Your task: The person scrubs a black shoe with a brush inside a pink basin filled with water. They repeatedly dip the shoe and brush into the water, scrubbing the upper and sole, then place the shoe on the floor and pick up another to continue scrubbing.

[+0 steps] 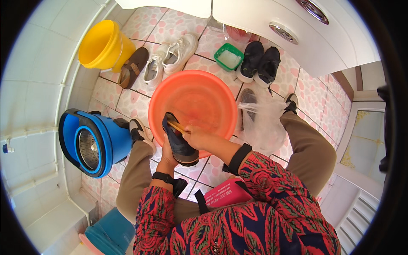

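Observation:
My left hand (168, 153) holds a dark blue shoe (180, 143) from its left side, over the near edge of an orange plastic basin (193, 76). The shoe's opening faces up, its toe cap towards me. In my right hand (196, 135) is the handle of a yellowish brush or stick (177, 126), whose far end reaches into the shoe's opening; its tip is hidden there. The basin seems to hold some water. Beyond it stands a small green basket (230, 67) with a whitish substance inside.
White sneakers (180, 52), a brown buckled shoe (134, 68) and a yellow bucket (98, 47) stand far left. Black shoes (267, 65) are far right, near a clear plastic bag (266, 124) beside another dark shoe. A blue mop bucket (111, 140) is left, under wall pipes.

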The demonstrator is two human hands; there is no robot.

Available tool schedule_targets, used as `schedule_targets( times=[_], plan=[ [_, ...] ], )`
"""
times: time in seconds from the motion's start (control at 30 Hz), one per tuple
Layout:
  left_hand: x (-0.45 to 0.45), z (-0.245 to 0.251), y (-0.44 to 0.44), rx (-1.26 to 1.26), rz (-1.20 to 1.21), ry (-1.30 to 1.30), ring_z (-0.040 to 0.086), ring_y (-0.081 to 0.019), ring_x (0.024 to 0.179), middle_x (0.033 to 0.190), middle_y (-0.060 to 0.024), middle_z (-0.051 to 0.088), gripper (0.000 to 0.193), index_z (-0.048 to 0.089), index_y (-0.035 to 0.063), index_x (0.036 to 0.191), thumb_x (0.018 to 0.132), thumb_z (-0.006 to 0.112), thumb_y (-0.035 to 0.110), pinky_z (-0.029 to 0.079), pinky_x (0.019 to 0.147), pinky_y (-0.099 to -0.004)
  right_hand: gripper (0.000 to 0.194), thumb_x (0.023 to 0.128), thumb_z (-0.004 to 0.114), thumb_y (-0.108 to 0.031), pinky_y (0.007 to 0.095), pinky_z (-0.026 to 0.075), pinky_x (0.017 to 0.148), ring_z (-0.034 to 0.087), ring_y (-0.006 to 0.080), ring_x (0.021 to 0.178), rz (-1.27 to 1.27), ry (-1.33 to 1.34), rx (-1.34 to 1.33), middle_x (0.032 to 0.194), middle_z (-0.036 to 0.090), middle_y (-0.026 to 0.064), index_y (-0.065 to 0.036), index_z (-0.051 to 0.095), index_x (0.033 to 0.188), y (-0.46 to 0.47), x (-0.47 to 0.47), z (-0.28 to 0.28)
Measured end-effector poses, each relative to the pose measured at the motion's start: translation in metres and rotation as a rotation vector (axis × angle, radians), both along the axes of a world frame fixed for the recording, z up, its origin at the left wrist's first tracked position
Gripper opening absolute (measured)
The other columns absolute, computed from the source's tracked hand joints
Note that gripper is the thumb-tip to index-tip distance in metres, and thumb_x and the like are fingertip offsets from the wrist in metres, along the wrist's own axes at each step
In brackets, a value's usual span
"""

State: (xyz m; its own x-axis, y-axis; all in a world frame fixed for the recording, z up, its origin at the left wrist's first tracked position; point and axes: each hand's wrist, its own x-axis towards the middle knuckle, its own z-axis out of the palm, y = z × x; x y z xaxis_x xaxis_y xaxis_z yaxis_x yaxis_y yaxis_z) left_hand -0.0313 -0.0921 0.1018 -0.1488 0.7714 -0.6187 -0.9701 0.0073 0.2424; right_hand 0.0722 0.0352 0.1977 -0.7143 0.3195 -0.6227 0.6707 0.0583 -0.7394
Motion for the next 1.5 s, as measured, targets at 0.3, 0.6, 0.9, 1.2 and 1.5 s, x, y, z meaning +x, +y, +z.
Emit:
schedule_targets(
  times=[0.3, 0.6, 0.9, 1.2, 1.5],
  plan=[
    [-0.006, 0.013, 0.002, 0.013, 0.058, -0.051, 0.052, -0.0279, 0.096, 0.109, -0.0119, 0.052, 0.055, 0.045, 0.0099, 0.113, 0.083, 0.030, 0.053, 0.041, 0.086, -0.0406, 0.038, 0.079, 0.045, -0.029, 0.0369, 0.042, 0.078, 0.054, 0.0296, 0.091, 0.094, 0.036, 0.131, 0.098, 0.055, 0.0188, -0.011, 0.048, 0.112, -0.002, -0.003, -0.001],
    [0.009, 0.013, 0.010, 0.007, 0.162, -0.033, 0.050, -0.0286, 0.100, 0.113, -0.0124, 0.049, 0.055, 0.041, 0.0089, 0.118, 0.085, 0.025, 0.050, 0.039, 0.088, -0.0418, 0.027, 0.078, 0.046, -0.025, 0.0433, 0.045, 0.062, 0.057, 0.0331, 0.072, 0.091, -0.025, 0.405, 0.077, 0.059, 0.0164, -0.008, 0.048, 0.099, -0.010, 0.010, 0.005],
    [-0.002, 0.026, 0.013, 0.124, 0.098, -0.069, 0.055, -0.0266, 0.091, 0.103, -0.0125, 0.055, 0.042, 0.046, 0.0056, 0.111, 0.085, 0.039, 0.038, 0.044, 0.081, -0.0393, 0.028, 0.076, 0.048, -0.024, 0.0425, 0.045, 0.059, 0.057, 0.0290, 0.076, 0.407, 0.084, 0.637, 0.079, 0.059, 0.0124, -0.011, 0.050, 0.101, 0.008, -0.004, 0.016],
    [0.004, 0.012, 0.008, -0.010, 0.118, 0.040, 0.051, -0.0260, 0.098, 0.110, -0.0111, 0.051, 0.052, 0.041, 0.0072, 0.117, 0.087, 0.028, 0.047, 0.040, 0.088, -0.0392, 0.033, 0.077, 0.050, -0.026, 0.0380, 0.046, 0.066, 0.057, 0.0283, 0.080, 0.238, -0.086, 0.451, 0.082, 0.059, 0.0140, -0.009, 0.051, 0.105, 0.019, 0.004, 0.009],
    [-0.002, 0.009, 0.009, 0.006, 0.141, 0.143, 0.054, -0.0225, 0.090, 0.100, -0.0079, 0.054, 0.049, 0.045, 0.0094, 0.111, 0.085, 0.032, 0.048, 0.044, 0.082, -0.0356, 0.042, 0.078, 0.049, -0.028, 0.0326, 0.043, 0.078, 0.056, 0.0281, 0.091, -0.078, 0.086, -0.191, 0.097, 0.057, 0.0186, -0.005, 0.046, 0.114, 0.003, -0.012, 0.000]
  ],
)
